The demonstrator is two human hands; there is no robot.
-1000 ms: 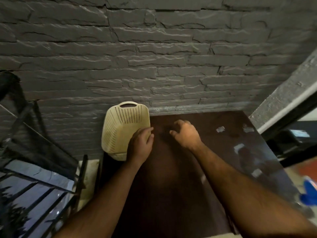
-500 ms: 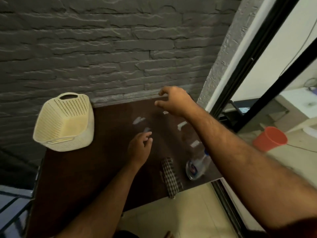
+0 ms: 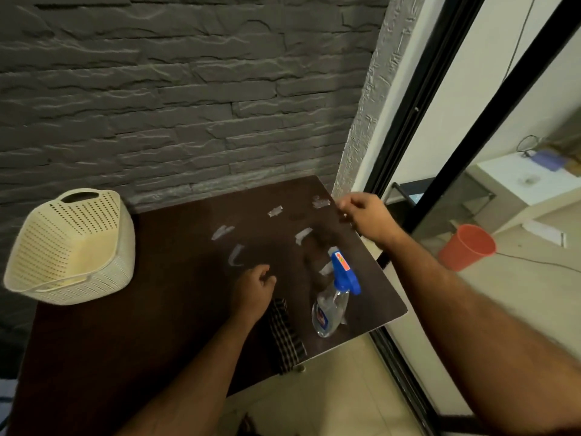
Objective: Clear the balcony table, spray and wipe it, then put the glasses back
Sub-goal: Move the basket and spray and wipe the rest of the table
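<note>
A dark brown table (image 3: 157, 325) with a smooth, faintly glossy top stands against a grey wall of rough, stone-like bricks (image 3: 188, 105), its right edge beside a black-framed sliding door (image 3: 418, 127) that opens onto a pale-floored room. Clear glasses (image 3: 303, 236) crowd the far right part of the table, so transparent in the dim light that only their pale rims and glints show; their number cannot be told. At the far left corner sits a cream plastic basket (image 3: 72, 247), perforated with small holes, a handle slot in its far wall. Near the front right edge a clear spray bottle (image 3: 330, 305) with a blue trigger head lies tilted, and just left of it a dark checked cloth (image 3: 286, 336) lies folded, hanging slightly over the front edge. The left hand (image 3: 253, 292) hovers above the table near the cloth, fingers loosely curled and holding nothing. The right hand (image 3: 366, 217) is at the right edge by the farthest glasses, fingers bent; whether it pinches one cannot be told. An orange bucket (image 3: 468, 247) stands on the room's floor beyond the door.
</note>
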